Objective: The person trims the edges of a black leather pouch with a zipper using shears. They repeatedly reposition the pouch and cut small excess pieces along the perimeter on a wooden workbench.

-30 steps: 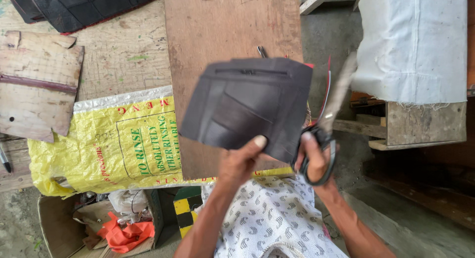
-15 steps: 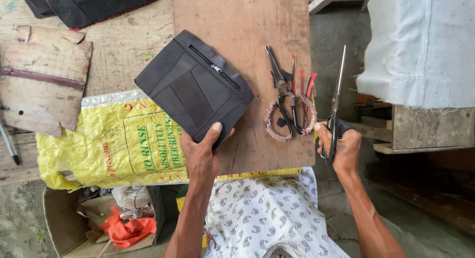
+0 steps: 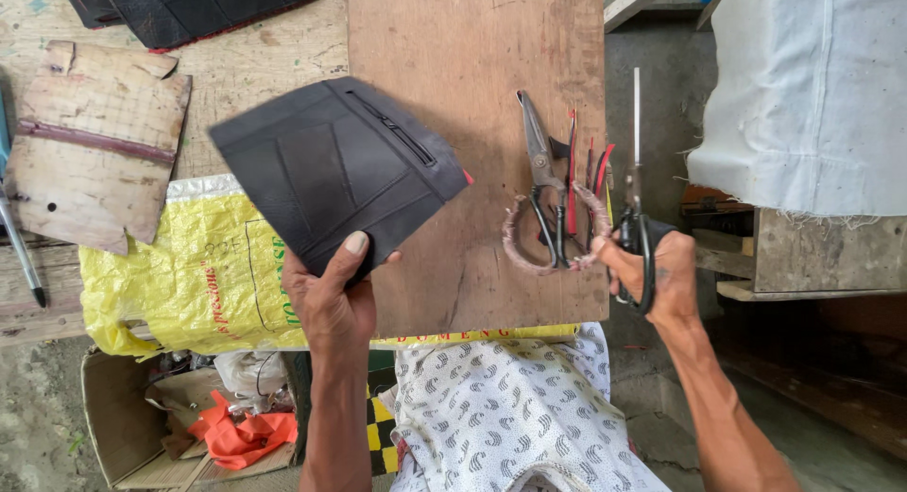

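Workshop bench, wooden board [image 3: 472, 95] as landmark. Left hand [image 3: 331, 298] pinches black stitched panel [image 3: 331, 171] over board's left edge. Right hand [image 3: 661, 275] fisted on scissors [image 3: 635, 171] at board's right edge. Panel looks sewn; no cut under way.

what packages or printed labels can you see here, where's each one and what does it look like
Yellow woven sack: lies flat on the bench under the wooden board, left of the left hand; crinkled, with red and dark print and a silver top edge.
Cardboard box: on the ground at lower left, open, brown, holding orange cloth and scraps.
No screens or signs in view.
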